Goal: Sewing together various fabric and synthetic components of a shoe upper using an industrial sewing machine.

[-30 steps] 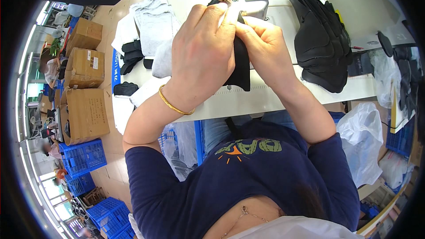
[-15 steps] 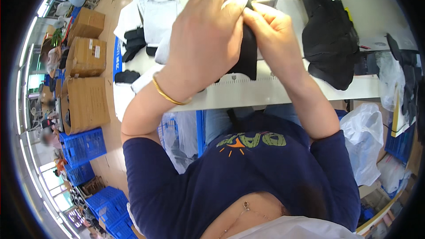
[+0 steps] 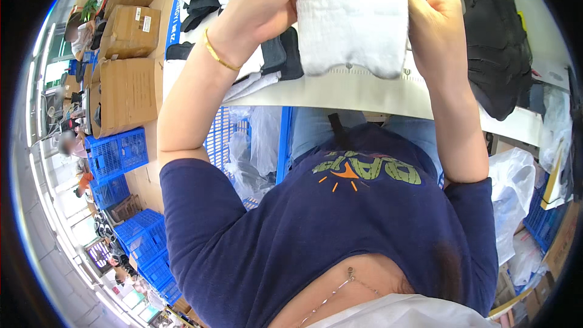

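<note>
A white, soft-looking knitted cloth piece [image 3: 353,24] hangs stretched between my hands above the table [image 3: 328,96], its lower edge slightly wavy. At its upper left edge, my left hand [image 3: 265,5] is closed on it. My right hand [image 3: 436,21] pinches the right edge, with the thumb along the near side. The cloth's top runs out of the picture. Below my left wrist lie dark grey and black cloth pieces [image 3: 280,53] with white ones under them. Farther left is a small heap of black cloth pieces [image 3: 201,5].
A tall stack of black cloth pieces [image 3: 495,42] lies on the table at the right. Cardboard boxes [image 3: 127,88] and blue crates [image 3: 118,152] line the floor at the left. A clear plastic bag [image 3: 511,194] hangs by my right elbow.
The black piece between my hands is gone from view; a white cloth is now held there instead. My hands have moved apart, one to each side of it. The whole view has shifted.
</note>
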Available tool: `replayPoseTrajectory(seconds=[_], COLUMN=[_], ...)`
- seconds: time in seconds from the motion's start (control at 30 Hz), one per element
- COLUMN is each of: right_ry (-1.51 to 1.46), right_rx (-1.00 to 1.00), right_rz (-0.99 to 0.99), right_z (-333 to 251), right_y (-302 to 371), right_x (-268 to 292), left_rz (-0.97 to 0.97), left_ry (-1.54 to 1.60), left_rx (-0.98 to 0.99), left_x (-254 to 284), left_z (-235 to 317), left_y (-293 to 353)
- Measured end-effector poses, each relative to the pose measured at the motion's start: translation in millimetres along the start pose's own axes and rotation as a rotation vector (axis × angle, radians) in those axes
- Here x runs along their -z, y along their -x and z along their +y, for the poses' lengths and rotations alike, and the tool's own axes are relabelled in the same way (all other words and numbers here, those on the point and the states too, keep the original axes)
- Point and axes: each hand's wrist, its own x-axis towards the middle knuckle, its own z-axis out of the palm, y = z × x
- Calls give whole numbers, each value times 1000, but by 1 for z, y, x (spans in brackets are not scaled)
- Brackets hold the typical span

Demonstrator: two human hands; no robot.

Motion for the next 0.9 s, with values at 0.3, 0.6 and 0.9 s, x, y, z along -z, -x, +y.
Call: replayPoseTrajectory(seconds=[0.3,0.6,0.9], right_ry=[562,1883,1833], right_rx=[209,523,574], right_rz=[-34,436,516], right_z=[16,38,41], right_y=[24,27,23], right_x=[37,150,159], left_rz=[107,218,667], left_ry=[-575,-1511,-1448], left_rx=[-23,69,-349], left_x=[109,138,134], left_z=[49,-34,-2], left_y=[70,75,24])
